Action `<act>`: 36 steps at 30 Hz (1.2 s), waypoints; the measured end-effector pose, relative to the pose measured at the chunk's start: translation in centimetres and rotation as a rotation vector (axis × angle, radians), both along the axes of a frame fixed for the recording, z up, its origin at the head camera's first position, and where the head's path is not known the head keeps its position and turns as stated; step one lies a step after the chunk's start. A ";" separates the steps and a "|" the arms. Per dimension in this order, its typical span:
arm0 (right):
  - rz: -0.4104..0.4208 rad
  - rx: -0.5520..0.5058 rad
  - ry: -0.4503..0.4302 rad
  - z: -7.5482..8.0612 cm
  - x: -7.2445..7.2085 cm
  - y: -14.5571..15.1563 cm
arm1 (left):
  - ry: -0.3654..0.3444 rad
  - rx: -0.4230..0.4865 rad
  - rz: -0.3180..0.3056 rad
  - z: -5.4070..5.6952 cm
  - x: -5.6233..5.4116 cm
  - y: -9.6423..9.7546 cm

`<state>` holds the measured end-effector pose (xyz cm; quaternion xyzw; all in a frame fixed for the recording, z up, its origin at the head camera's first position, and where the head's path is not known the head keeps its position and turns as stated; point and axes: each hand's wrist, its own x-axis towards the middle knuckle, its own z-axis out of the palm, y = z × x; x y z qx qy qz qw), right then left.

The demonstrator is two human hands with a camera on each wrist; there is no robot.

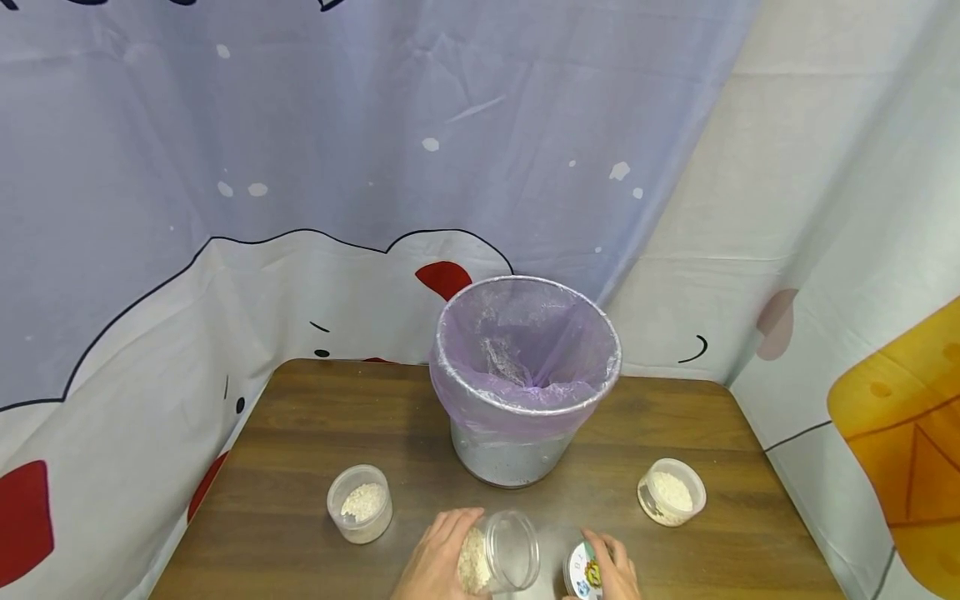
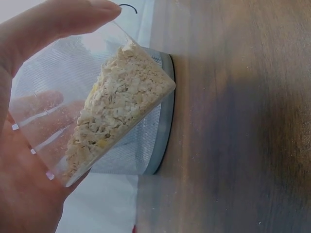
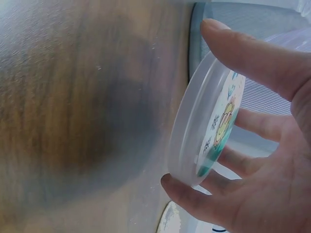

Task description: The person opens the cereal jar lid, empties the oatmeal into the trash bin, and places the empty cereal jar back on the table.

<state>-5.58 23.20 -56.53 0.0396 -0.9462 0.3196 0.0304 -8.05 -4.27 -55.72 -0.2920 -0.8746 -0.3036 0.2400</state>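
My left hand (image 1: 442, 557) grips a clear plastic jar (image 1: 513, 550), tilted with its mouth toward the right in the head view. Pale flakes (image 2: 119, 94) lie heaped along its lower side in the left wrist view, and the thumb presses near the top edge. Over at the right, my right hand (image 1: 617, 570) holds a round lid (image 1: 583, 572) by its rim, thumb on one side and fingers on the other. The lid has a translucent edge and a printed label (image 3: 223, 121) with a yellow cartoon figure and green.
A metal mesh bin (image 1: 510, 454) lined with a purple bag (image 1: 525, 408) stands behind the hands on the wooden table (image 1: 300, 433). One open tub (image 1: 360, 504) of flakes sits at left, another tub (image 1: 671, 492) at right. Printed curtains (image 1: 375, 167) hang around the table.
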 end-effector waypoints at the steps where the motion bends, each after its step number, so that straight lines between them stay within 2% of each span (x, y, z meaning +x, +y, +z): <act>1: -0.005 -0.001 -0.014 -0.1 0.0 0.1 | 0.000 -0.002 0.001 0.0 0.0 0.0; 9: -0.043 0.029 -0.047 -0.7 0.2 0.6 | -0.021 -0.022 0.035 0.3 0.2 0.0; 16: -0.063 0.065 -0.049 -1.3 0.2 0.9 | -0.002 -0.038 0.059 1.0 0.3 -0.1; 24: -0.057 0.086 -0.088 -1.5 0.2 1.3 | 0.014 -0.043 0.067 2.0 0.3 -0.1; 36: -0.028 0.120 -0.084 -3.0 0.3 2.2 | -0.020 -0.037 0.086 2.2 0.3 -0.2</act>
